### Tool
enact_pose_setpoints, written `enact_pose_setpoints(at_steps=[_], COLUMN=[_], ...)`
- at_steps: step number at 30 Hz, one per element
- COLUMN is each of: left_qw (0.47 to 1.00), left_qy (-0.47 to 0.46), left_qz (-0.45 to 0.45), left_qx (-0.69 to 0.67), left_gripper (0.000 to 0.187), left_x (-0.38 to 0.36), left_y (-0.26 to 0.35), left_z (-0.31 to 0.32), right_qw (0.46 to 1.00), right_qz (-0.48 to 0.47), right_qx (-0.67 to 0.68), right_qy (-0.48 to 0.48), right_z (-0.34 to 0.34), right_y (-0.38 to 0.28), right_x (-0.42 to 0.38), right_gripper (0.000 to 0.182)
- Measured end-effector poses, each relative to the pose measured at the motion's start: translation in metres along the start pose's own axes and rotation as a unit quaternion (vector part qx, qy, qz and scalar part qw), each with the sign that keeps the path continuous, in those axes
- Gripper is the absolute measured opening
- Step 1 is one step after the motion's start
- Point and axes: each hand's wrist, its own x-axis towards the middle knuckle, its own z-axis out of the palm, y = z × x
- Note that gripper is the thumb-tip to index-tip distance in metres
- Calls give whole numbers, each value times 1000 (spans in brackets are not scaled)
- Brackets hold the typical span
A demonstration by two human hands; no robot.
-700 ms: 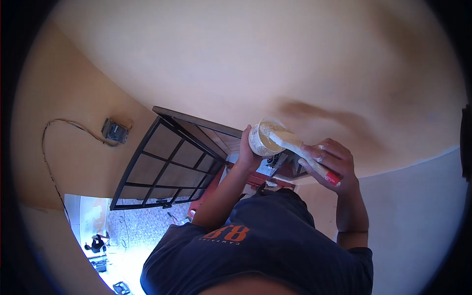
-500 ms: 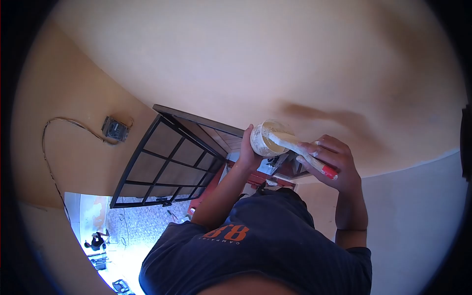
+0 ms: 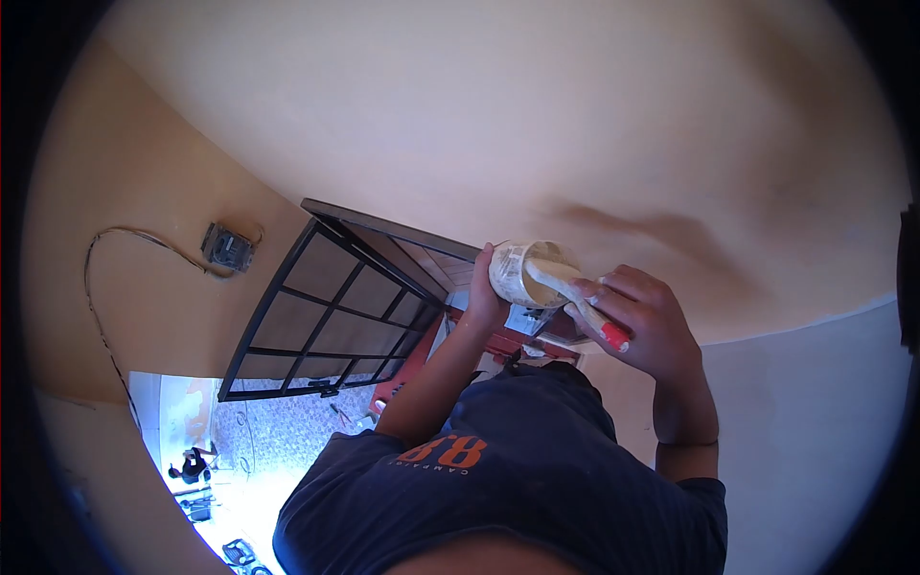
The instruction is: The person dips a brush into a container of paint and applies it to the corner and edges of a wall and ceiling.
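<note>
My left hand is wrapped round the side of a round whitish tub smeared with pale paint. In my right hand is a brush with a pale, paint-smeared handle and a red end. The brush's far end is inside the mouth of the tub, so its bristles are hidden. The tub's opening is tilted towards my right hand, and both are close to the pale wall.
A dark metal grille stands open at the left. Beyond it, an electrical box with a loose cable is on the tan wall. Bright patterned floor shows at the lower left.
The tub has tilted more to the right. My right hand and the brush have shifted slightly left, and the brush's red end has moved left.
</note>
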Motion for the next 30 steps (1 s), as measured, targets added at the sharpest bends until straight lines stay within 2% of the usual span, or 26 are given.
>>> enact_pose_setpoints(at_steps=[3, 5, 9, 18, 20, 21, 23, 24, 27, 28, 30], left_qw=[1000, 1000, 999, 998, 998, 998, 997, 997, 996, 996, 995], left_qy=[-17, -15, 4, 36, 37, 36, 26, 25, 30, 29, 23], left_qz=[-5, -15, -44, -50, -47, -46, -70, -70, -83, -89, -95], left_qx=[0, -4, -14, 17, 11, 10, -3, -4, -9, -6, -5], left_gripper=[61, 63, 63, 60, 59, 59, 56, 56, 54, 55, 55], left_x=[0, -1, -5, -10, -9, -8, -7, -7, -7, -8, -8], left_y=[2, 2, 10, 13, 12, 13, 13, 13, 14, 15, 16], left_z=[3, 7, 18, 27, 27, 26, 22, 23, 31, 34, 39], right_qw=[999, 998, 995, 992, 982, 982, 967, 967, 946, 946, 898], right_qz=[-32, -34, -51, -77, -80, -82, -62, -63, 36, 34, 71], right_qx=[4, -48, -64, 19, 56, 55, 76, 75, 141, 138, 209], right_qy=[-9, 21, 62, 98, 161, 161, 235, 234, 290, 290, 380], right_z=[7, 12, 23, 4, 1, 0, -1, 0, 10, 14, 24], right_y=[1, -1, 7, 3, 3, 4, 7, 9, 15, 17, 19], right_x=[3, 5, 4, -11, -13, -15, -20, -22, -30, -32, -35], right_gripper=[34, 36, 34, 37, 37, 37, 35, 35, 27, 27, 19])
